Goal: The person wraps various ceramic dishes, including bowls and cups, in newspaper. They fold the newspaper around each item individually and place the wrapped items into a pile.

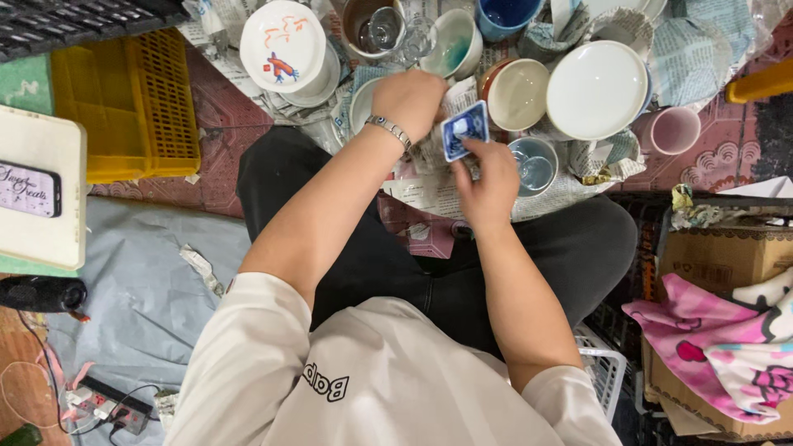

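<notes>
Small blue-white square dish (pixel 464 129), tilted, above newspaper.

It looked like a crockery packing corner on a home or shop floor: assorted ceramic bowls and cups (pixel 596 89) lay on crumpled newspaper sheets (pixel 429 186), flanked by a yellow plastic crate (pixel 124 103) and a brown cardboard box (pixel 727 256).

A patterned red floor mat (pixel 223 107) lies under a yellow plastic crate (pixel 124 99). A pale blue sheet (pixel 140 289) covers the floor at left, beside a power strip (pixel 107 405). A cardboard box (pixel 727 264) stands at right.
</notes>
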